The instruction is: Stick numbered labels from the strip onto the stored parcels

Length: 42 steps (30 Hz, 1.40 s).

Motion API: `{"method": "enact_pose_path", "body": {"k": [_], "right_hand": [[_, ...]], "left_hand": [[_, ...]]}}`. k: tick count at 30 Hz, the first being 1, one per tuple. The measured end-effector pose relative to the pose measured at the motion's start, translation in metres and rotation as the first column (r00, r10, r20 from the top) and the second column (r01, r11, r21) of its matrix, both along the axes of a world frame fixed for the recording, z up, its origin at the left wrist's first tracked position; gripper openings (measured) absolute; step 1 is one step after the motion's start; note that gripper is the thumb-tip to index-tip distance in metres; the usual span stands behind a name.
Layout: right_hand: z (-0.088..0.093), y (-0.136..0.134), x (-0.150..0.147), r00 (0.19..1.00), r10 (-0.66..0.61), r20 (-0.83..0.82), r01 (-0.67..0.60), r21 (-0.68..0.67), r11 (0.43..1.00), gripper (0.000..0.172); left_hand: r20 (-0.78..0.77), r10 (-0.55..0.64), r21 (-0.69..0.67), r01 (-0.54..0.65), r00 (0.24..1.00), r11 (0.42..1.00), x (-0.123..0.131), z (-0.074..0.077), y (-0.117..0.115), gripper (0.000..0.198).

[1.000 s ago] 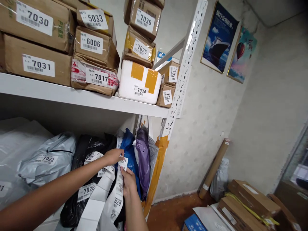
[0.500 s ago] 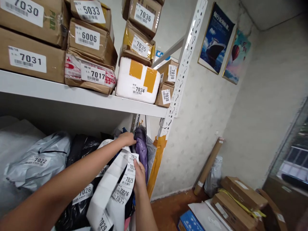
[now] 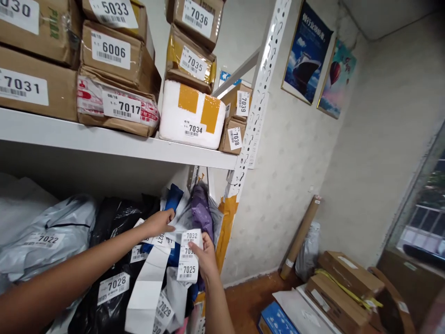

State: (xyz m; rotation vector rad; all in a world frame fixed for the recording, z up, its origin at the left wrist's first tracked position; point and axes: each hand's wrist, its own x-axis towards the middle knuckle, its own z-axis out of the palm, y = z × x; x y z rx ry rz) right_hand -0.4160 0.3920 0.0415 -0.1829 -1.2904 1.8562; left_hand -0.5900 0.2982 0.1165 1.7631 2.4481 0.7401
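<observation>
My right hand (image 3: 207, 256) is closed on a strip of white number labels (image 3: 188, 269), its thumb over the part that reads 7032 and 7025. More of the label strip hangs lower, pale back showing, down to a section marked 7029. My left hand (image 3: 159, 223) reaches onto the lower shelf, its fingers closed at the edge of a pale grey plastic parcel (image 3: 181, 217); the fingertips are partly hidden. Close by stand a blue parcel (image 3: 174, 197) and a purple parcel (image 3: 201, 211). A black parcel (image 3: 113, 250) labelled 7028 lies left of the strip.
Labelled cardboard boxes (image 3: 111, 55) and a white foam box (image 3: 191, 116) sit on the upper shelf (image 3: 114, 144). A perforated post (image 3: 257, 93) bounds the rack at right. More boxes (image 3: 337, 297) and a long cardboard tube (image 3: 301, 239) stand on the floor.
My left hand has moved down and left from beside the purple parcel, and the blue parcel shows more. The label strip in my right hand now hangs folded, with fewer numbers visible.
</observation>
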Motion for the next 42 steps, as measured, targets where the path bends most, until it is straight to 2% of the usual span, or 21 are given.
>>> {"method": "enact_pose_path", "body": {"k": [3,6,11,14,16,18,20,23,25,28,30,32,35,36,38,40,42], "right_hand": [[0.001,-0.006,-0.02,0.998,0.04,0.038,-0.042,0.07,0.997,0.042],[-0.003,-0.008,-0.046,0.998,-0.002,0.059,-0.004,0.088,0.996,0.04],[-0.017,-0.003,-0.074,0.987,-0.122,0.105,0.114,0.074,0.991,0.033],[-0.021,0.0,-0.081,0.966,-0.217,0.141,0.211,0.055,0.976,0.031],[-0.021,0.001,-0.084,0.949,-0.266,0.168,0.264,0.029,0.964,0.036],[-0.021,-0.001,-0.085,0.943,-0.272,0.19,0.278,-0.004,0.961,0.041],[-0.019,-0.003,-0.084,0.952,-0.222,0.211,0.236,-0.044,0.971,0.039],[-0.015,-0.01,-0.077,0.96,-0.13,0.247,0.16,-0.106,0.981,0.038],[-0.015,-0.017,-0.067,0.959,-0.115,0.259,0.153,-0.132,0.979,0.041],[-0.023,-0.03,-0.04,0.959,-0.099,0.267,0.138,-0.131,0.982,0.047],[-0.036,-0.037,-0.017,0.96,-0.072,0.27,0.106,-0.116,0.988,0.05],[-0.05,-0.039,0.005,0.968,-0.079,0.238,0.103,-0.091,0.99,0.049],[-0.061,-0.032,0.029,0.939,-0.311,0.145,0.314,-0.002,0.949,0.048],[-0.061,-0.029,0.034,0.904,-0.412,0.114,0.407,0.06,0.911,0.046],[-0.056,-0.024,0.041,0.827,-0.559,0.064,0.533,0.228,0.815,0.038],[-0.05,-0.02,0.046,0.792,-0.608,0.053,0.546,0.385,0.744,0.029],[-0.048,-0.018,0.05,0.82,-0.564,0.092,0.461,0.478,0.748,0.024]], "left_hand": [[0.077,-0.107,0.063,0.102,0.991,0.993,0.0,-0.01,0.0,0.036],[0.173,-0.193,0.036,0.19,0.966,0.981,-0.004,-0.012,0.007,0.024],[0.242,-0.142,-0.003,0.147,0.96,0.989,-0.015,-0.011,0.02,0.051],[0.216,-0.146,-0.004,0.151,0.965,0.989,-0.019,-0.013,0.024,0.04],[0.179,-0.114,-0.013,0.118,0.977,0.993,-0.019,-0.015,0.026,0.033],[0.125,-0.052,-0.035,0.056,0.991,0.998,-0.017,-0.017,0.026,0.028],[0.052,0.014,-0.059,-0.011,0.999,0.998,-0.014,-0.017,0.026,0.025],[-0.052,0.085,-0.098,-0.089,0.995,0.991,-0.005,-0.017,0.025,0.023],[-0.102,0.098,-0.123,-0.11,0.99,0.986,0.001,-0.016,0.022,0.023],[-0.166,0.102,-0.162,-0.129,0.981,0.978,0.011,-0.009,0.014,0.023],[-0.214,0.11,-0.178,-0.149,0.971,0.973,0.021,0.002,0.006,0.027],[-0.273,0.127,-0.159,-0.175,0.953,0.972,0.036,0.021,0.001,0.044],[-0.34,0.155,-0.032,-0.176,0.928,0.984,0.06,0.059,0.011,0.054],[-0.329,0.15,0.007,-0.157,0.932,0.988,0.067,0.07,0.018,0.057],[-0.274,0.092,-0.004,-0.097,0.957,0.995,0.072,0.084,0.035,0.06],[-0.22,-0.004,-0.082,-0.015,0.976,0.997,0.065,0.081,0.046,0.055],[-0.192,-0.087,-0.143,0.06,0.978,0.988,0.046,0.063,0.042,0.049]]}}
